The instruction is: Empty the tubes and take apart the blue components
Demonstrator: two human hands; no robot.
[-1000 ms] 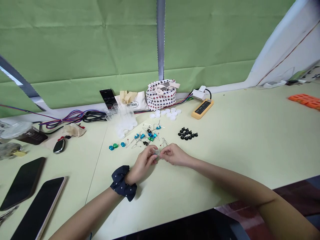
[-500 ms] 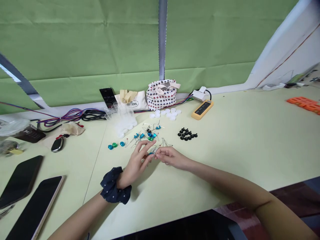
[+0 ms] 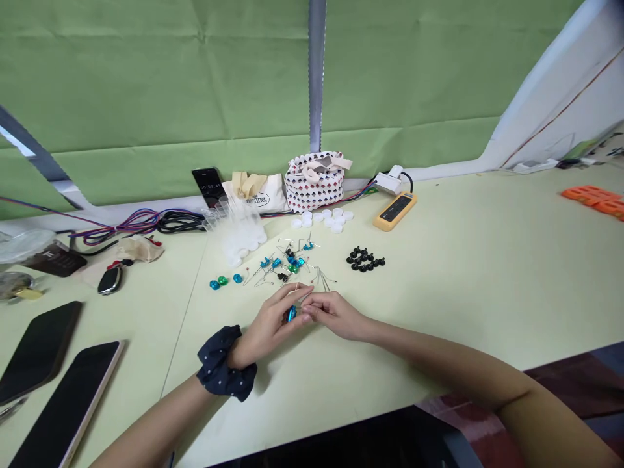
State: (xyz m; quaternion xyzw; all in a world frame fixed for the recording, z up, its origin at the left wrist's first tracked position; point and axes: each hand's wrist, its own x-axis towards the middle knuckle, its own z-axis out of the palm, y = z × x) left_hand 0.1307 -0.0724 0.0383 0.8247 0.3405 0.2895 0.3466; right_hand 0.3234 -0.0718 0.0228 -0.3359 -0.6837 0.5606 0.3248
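Observation:
My left hand point(image 3: 277, 318) has its fingers curled around a small shiny blue piece point(image 3: 291, 314), which shows between thumb and fingers. Opposite it, the fingertips of my right hand point(image 3: 336, 314) are pinched together, touching the left fingertips beside the blue piece. A thin metal wire seems to run between the two hands, but the fingers hide most of it. Just beyond them lies a loose pile of small blue, green and black pieces with thin wires point(image 3: 292, 263). Several bent wires point(image 3: 322, 278) lie near my right fingers.
Blue and green beads point(image 3: 223, 281) lie left of the pile, small black knobs point(image 3: 363, 259) to its right. Behind are clear tubes point(image 3: 238, 231), white caps point(image 3: 326, 218), a patterned pouch point(image 3: 314, 184) and a yellow power strip point(image 3: 394, 211). Phones point(image 3: 68, 403) lie at left.
My left hand has drawn slightly nearer and turned, so the blue piece now shows more fully between its fingers. The left fingers have curled in. My right hand stays pinched, slightly lower.

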